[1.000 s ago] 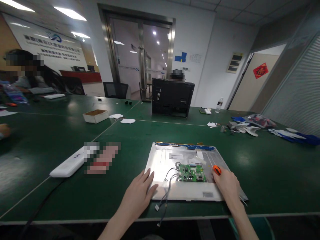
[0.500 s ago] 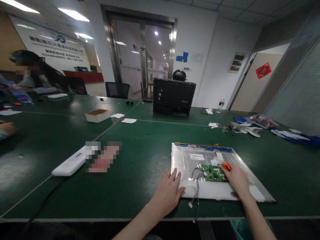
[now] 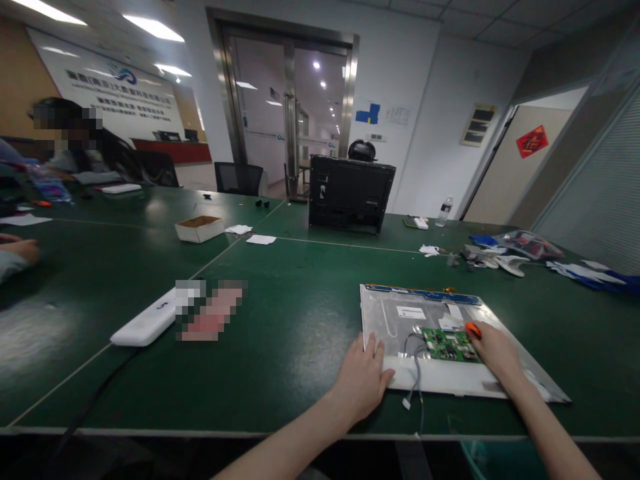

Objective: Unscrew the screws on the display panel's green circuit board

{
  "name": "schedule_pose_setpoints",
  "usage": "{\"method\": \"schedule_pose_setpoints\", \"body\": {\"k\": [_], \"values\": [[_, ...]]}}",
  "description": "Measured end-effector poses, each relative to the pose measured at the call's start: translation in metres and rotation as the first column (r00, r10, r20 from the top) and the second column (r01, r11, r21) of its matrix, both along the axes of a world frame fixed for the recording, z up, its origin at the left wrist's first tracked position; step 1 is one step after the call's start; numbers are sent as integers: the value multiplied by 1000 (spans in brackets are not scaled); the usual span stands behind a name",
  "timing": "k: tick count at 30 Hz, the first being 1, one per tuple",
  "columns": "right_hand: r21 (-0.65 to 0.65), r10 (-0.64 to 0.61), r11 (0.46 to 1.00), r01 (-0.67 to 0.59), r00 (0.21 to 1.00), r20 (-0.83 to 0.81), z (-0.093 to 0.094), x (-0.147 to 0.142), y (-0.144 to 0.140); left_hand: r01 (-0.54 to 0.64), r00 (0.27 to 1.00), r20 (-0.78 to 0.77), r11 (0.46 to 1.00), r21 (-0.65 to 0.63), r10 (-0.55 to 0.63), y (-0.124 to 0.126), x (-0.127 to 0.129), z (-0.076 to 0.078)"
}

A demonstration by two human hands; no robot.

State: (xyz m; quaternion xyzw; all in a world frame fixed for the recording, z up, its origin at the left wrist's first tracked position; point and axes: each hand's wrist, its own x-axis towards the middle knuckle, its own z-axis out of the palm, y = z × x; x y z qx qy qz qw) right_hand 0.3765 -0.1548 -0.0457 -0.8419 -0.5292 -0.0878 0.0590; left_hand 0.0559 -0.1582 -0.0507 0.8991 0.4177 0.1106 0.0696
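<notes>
Panel (image 3: 400, 320): silver metal back, green circuit board (image 3: 449, 344); left hand (image 3: 361, 381) flat, open; right hand (image 3: 495, 353) gripping orange-handled tool (image 3: 473, 330).

Lower right of frame: flat panel (image 3: 440, 333) lies on the table (image 3: 300, 320), circuit board (image 3: 449, 344) on its near middle. Left hand (image 3: 361, 381) rests at the panel's left near corner, right hand (image 3: 496, 353) just right of the board. Left of centre: long flat device (image 3: 146, 325). Centre back: upright casing (image 3: 350, 193); small box (image 3: 199, 229) to its left.

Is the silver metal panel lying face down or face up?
Face down: the silver metal panel shows its metal back, with the green circuit board mounted on top.
</notes>
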Motion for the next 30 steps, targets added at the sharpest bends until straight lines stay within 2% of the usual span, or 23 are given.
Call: {"method": "schedule_pose_setpoints", "body": {"k": [3, 10, 13, 16, 21, 30], "values": [[-42, 26, 999, -25, 1000, 8, 2, 14, 8, 13, 1000, 16, 1000, 9, -13, 2, 12, -4], [-54, -36, 998, 37, 999, 21, 16, 51, 23, 43, 999, -13, 999, 12, -43, 7, 47, -8], [-45, 6, 999, -6, 1000, 12, 23, 58, 30, 50, 998, -27, 999, 13, -49, 8, 61, -6], [-53, 137, 989, -138, 990, -21, 26, 53, 38, 68, 997, -31, 997, 34, -67, 10, 75, -6], [-121, 331, 932, -342, 938, -102, 21, 37, 47, 75, 996, -50, 997, 18, -74, 15, 96, -8], [-163, 395, 898, -410, 911, -117, 25, 29, 48, 85, 996, -25, 996, -25, -86, 17, 115, -8]]}}
